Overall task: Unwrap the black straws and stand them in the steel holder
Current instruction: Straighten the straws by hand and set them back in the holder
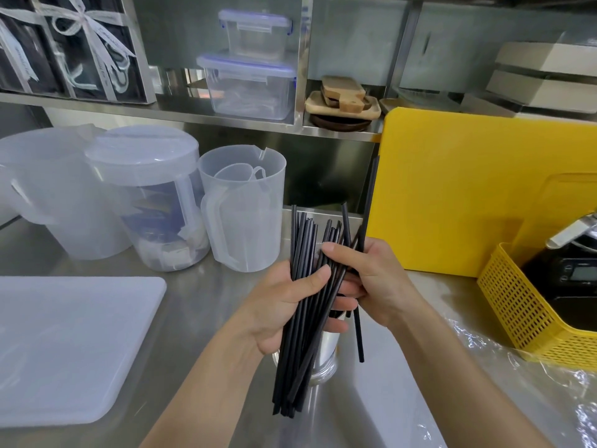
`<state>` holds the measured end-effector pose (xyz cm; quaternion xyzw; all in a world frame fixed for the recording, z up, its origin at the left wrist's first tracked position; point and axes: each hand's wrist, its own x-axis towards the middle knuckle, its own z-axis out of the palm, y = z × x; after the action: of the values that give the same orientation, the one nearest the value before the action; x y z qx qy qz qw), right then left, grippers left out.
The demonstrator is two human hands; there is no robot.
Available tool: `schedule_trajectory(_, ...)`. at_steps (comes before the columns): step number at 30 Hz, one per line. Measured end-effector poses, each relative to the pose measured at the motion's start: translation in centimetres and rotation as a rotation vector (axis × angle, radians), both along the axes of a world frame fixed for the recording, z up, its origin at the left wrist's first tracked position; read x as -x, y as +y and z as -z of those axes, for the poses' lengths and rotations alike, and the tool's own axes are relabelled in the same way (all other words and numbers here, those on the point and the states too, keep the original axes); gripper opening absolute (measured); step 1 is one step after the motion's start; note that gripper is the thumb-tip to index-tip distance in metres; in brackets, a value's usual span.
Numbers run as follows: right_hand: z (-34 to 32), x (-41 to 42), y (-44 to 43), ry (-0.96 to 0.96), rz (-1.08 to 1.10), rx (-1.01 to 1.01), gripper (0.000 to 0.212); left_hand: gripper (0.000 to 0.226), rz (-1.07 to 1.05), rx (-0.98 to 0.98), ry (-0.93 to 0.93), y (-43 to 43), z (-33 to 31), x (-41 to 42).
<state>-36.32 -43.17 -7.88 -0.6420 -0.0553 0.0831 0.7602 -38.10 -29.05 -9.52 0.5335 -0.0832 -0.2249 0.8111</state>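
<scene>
forearms: bare — no sleeves | hands [323, 292]: bare — ungloved

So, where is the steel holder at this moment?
In the head view the steel holder stands on the counter at lower centre, mostly hidden behind the black straws and the left hand.

Cafe kitchen (steel counter [200, 305], shelf [226, 119]).

White cutting board [64, 344] lying flat at left on the steel worktop [200, 305]. Behind it, clear plastic jugs [242, 208]. Yellow board [452, 189] upright at right, beside yellow basket [517, 305].
</scene>
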Motion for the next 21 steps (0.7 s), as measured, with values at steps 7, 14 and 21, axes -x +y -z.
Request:
schedule_trajectory(7, 0.2, 0.2, 0.1, 0.021, -0.062, -0.007, 0.01, 0.018, 0.017, -0.015, 0.037, -0.2, 0.3, 0.0)
schedule_trajectory(14, 0.7, 0.5, 0.5, 0.049, 0.125, 0.087, 0.021, 0.027, -0.012, 0.018, 0.095, -0.8, 0.8, 0.2)
schedule_trajectory(21, 1.3, -0.4, 0.5, -0.018, 0.418, 0.196, 0.029, 0.026, -0.07, -0.039, 0.163, -0.5, 1.2, -0.3)
